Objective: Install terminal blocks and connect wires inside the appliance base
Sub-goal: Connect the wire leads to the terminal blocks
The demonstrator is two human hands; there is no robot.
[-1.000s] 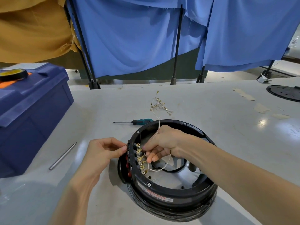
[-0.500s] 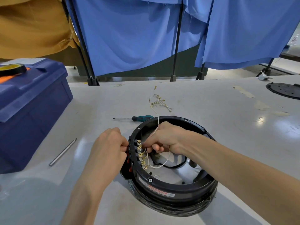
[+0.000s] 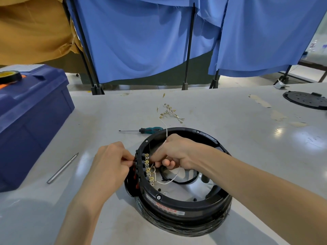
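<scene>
A round black appliance base (image 3: 185, 206) lies on the white table, open side up. A row of terminal blocks (image 3: 148, 169) with brass tabs lines its left inner wall. My left hand (image 3: 111, 161) pinches the outer side of the rim at the terminal blocks. My right hand (image 3: 175, 152) reaches inside the ring and grips a thin white wire (image 3: 166, 137) next to the brass tabs. That wire runs up over the rim toward a loose bundle of wires with brass lugs (image 3: 169, 113). More white wire (image 3: 169, 180) loops on the base floor.
A teal-handled screwdriver (image 3: 150, 129) lies just behind the base. A thin metal rod (image 3: 62, 168) lies at the left. A big blue toolbox (image 3: 30, 117) with a tape roll (image 3: 9, 76) stands far left. A black round plate (image 3: 306, 99) sits far right. Blue curtains hang behind.
My left hand turned and closed in on the rim at the terminal blocks. My right hand stayed inside the ring on the wire. The view shifted slightly.
</scene>
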